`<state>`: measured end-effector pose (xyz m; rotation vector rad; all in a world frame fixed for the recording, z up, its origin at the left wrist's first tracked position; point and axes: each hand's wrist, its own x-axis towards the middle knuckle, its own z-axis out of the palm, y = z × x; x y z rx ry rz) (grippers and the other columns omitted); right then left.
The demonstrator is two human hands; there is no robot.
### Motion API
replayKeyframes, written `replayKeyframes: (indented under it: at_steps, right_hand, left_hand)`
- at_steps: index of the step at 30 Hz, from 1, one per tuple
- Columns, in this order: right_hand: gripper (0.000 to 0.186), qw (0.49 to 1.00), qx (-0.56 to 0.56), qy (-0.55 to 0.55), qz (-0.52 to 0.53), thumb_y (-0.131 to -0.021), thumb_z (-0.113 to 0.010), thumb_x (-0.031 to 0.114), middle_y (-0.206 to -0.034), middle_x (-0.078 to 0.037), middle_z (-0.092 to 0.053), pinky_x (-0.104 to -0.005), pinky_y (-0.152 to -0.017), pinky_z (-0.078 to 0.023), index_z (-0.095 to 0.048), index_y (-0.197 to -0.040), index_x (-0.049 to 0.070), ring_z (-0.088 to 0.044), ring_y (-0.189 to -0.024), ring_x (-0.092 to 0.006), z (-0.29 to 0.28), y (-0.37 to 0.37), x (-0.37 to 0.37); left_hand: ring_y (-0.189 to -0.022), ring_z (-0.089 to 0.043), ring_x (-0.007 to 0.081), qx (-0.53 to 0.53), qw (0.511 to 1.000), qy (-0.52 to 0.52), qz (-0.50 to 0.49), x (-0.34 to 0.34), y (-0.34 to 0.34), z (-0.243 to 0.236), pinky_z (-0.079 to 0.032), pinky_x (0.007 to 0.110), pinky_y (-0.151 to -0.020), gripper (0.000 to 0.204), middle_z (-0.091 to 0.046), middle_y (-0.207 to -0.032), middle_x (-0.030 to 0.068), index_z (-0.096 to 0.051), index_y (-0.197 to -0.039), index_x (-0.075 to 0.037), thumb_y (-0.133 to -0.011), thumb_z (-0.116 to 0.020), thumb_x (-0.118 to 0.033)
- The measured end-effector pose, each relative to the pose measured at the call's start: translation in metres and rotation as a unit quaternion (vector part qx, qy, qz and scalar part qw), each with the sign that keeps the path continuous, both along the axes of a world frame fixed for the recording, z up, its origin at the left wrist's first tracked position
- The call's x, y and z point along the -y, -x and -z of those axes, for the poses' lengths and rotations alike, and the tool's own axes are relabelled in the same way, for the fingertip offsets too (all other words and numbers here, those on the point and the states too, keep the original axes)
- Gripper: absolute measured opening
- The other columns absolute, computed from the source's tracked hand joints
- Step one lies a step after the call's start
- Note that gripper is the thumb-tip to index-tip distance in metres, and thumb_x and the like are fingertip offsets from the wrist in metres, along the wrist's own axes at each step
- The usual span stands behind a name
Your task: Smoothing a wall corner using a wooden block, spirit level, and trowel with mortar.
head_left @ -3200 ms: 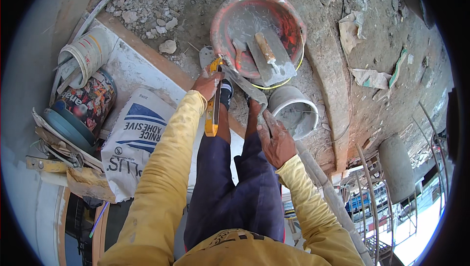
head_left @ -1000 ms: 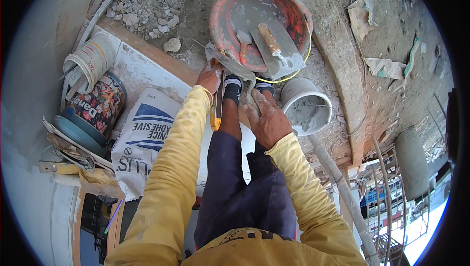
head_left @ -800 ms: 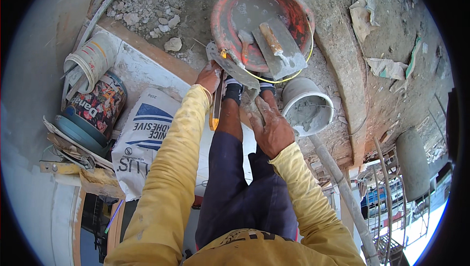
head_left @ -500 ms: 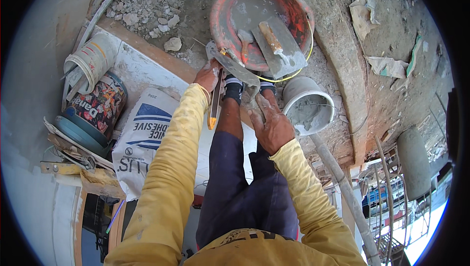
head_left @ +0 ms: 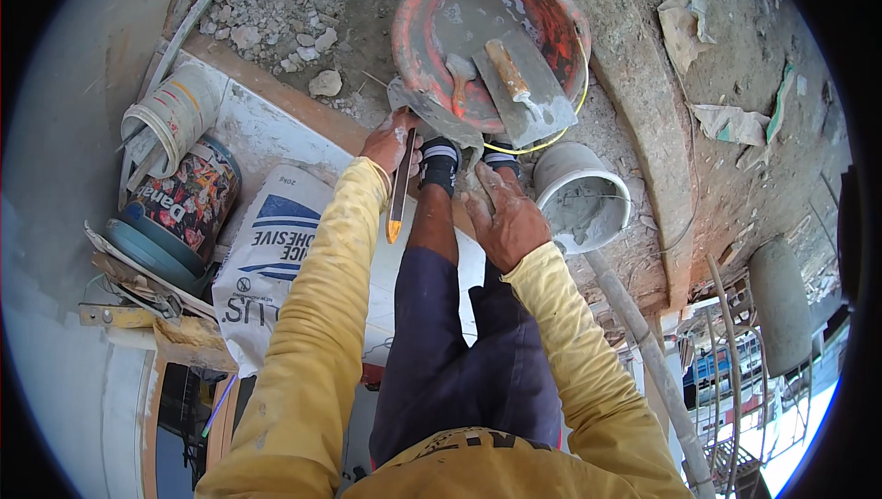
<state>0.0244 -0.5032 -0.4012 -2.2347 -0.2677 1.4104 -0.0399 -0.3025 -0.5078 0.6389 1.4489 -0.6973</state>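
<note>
My left hand (head_left: 391, 142) is closed around a mortar-coated, flat grey blade (head_left: 436, 116), which slants over the rim of a red basin. Below the same hand sticks out a narrow dark bar (head_left: 401, 187) with an orange-yellow tip; whether it is part of the blade cannot be told. My right hand (head_left: 507, 223), smeared with grey mortar, has its fingers stretched out just below the blade's lower end. In the red basin (head_left: 404, 49) is wet grey mix. A paintbrush (head_left: 459, 85) and a rectangular trowel (head_left: 528, 90) with a wooden handle rest across its near side.
Right of my feet stands a white bucket (head_left: 597, 164) of grey mortar. At left are a white bag (head_left: 276, 251), a printed pail (head_left: 188, 191) and a tipped bucket (head_left: 170, 118). A long pole (head_left: 643, 352) leans at right. Rubble (head_left: 266, 30) lies at the far left.
My right hand has drawn slightly back toward me, its fingers coming away from the blade's lower end. The blade has tilted a little in my left hand.
</note>
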Motion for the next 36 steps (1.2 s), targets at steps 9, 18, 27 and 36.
replayKeyframes:
  at_steps: [9, 18, 27, 36]
  right_hand:
    - [0.049, 0.999, 0.014, -0.038, 0.001, -0.092, -0.063, 0.028, -0.123, -0.028, -0.059, -0.0432, -0.093, -0.049, -0.055, -0.13, -0.001, -0.06, -0.112, -0.0418, 0.016, -0.002, 0.003]
    - [0.048, 0.999, 0.027, -0.023, -0.01, -0.091, -0.061, 0.032, -0.125, -0.022, -0.058, -0.0482, -0.092, -0.049, -0.055, -0.134, 0.011, -0.059, -0.11, -0.0405, 0.001, 0.004, 0.019]
    - [0.048, 0.999, 0.001, -0.027, -0.04, -0.094, -0.06, 0.03, -0.121, -0.024, -0.062, -0.0428, -0.099, -0.047, -0.054, -0.132, 0.002, -0.06, -0.113, -0.0408, -0.005, -0.004, 0.014]
    - [0.045, 0.989, 0.083, -0.116, 0.028, -0.094, -0.059, 0.032, -0.125, -0.025, -0.059, -0.0463, -0.094, -0.05, -0.057, -0.13, 0.005, -0.061, -0.109, -0.0423, 0.029, 0.005, 0.031]
  left_hand:
    - [-0.047, -0.042, 0.0103, -0.025, 0.999, 0.004, -0.023, 0.003, -0.009, -0.006, -0.036, 0.027, -0.043, 0.037, -0.049, -0.069, -0.0012, -0.05, -0.086, -0.015, -0.088, -0.064, -0.049]
    - [-0.047, -0.042, 0.0103, -0.012, 0.999, 0.019, -0.039, -0.002, 0.005, 0.001, -0.036, 0.027, -0.043, 0.035, -0.047, -0.066, -0.0017, -0.051, -0.084, -0.014, -0.088, -0.064, -0.047]
    - [-0.048, -0.042, 0.0109, -0.025, 1.0, -0.005, -0.006, -0.009, 0.007, 0.001, -0.036, 0.028, -0.043, 0.036, -0.047, -0.067, -0.0012, -0.051, -0.088, -0.014, -0.088, -0.064, -0.047]
    - [-0.047, -0.044, 0.0119, -0.035, 0.999, -0.015, 0.024, 0.002, -0.008, 0.004, -0.037, 0.028, -0.042, 0.038, -0.049, -0.065, -0.0006, -0.055, -0.096, -0.016, -0.085, -0.067, -0.05]
